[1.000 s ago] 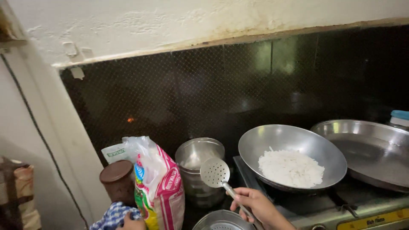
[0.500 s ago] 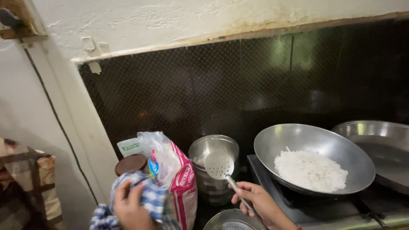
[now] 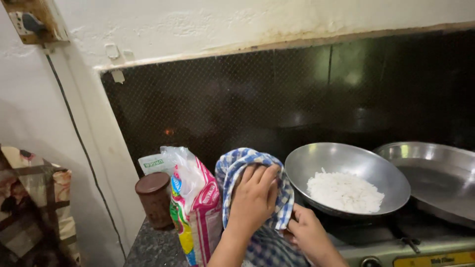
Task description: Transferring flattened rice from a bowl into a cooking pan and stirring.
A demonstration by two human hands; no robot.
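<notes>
Left hand (image 3: 255,198) raised, fingers curled; right hand (image 3: 309,232) lower, palm down.

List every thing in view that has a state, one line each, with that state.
Checked cloth: bunched, gripped by the left hand.
Right hand: at the cloth's lower edge by the pan rim; grip unclear.
Near pan: on the stove, holding white flakes.
Far pan: empty.
Printed bag: upright, top open.
Brown jar: upright, lid on.
Stove: flame not visible.
</notes>
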